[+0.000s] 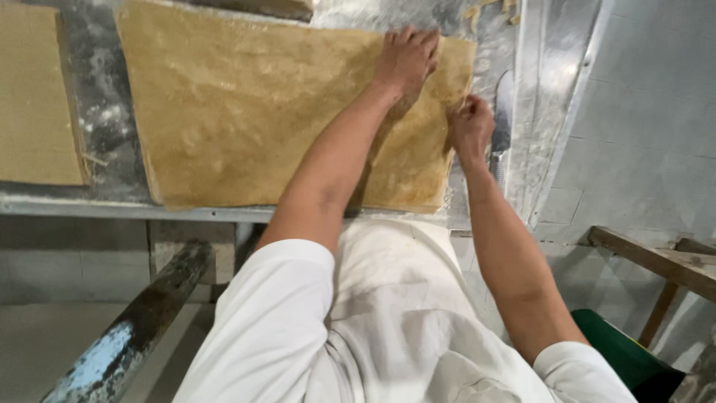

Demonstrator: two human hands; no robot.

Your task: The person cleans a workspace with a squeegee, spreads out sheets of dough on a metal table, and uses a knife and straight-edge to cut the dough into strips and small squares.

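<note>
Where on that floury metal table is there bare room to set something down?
A bare strip of table runs between the big dough sheet and the smaller sheet at left. The right edge is crowded: both hands, left hand and right hand, work beside a knife.

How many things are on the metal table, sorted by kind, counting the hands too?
Dough sheets: 2, the big one under both hands and another at the left edge
Knives: 1, the knife beside the right hand
Hands: 2, the left hand lying flat on the big sheet, the right at its edge
Total: 5
</note>
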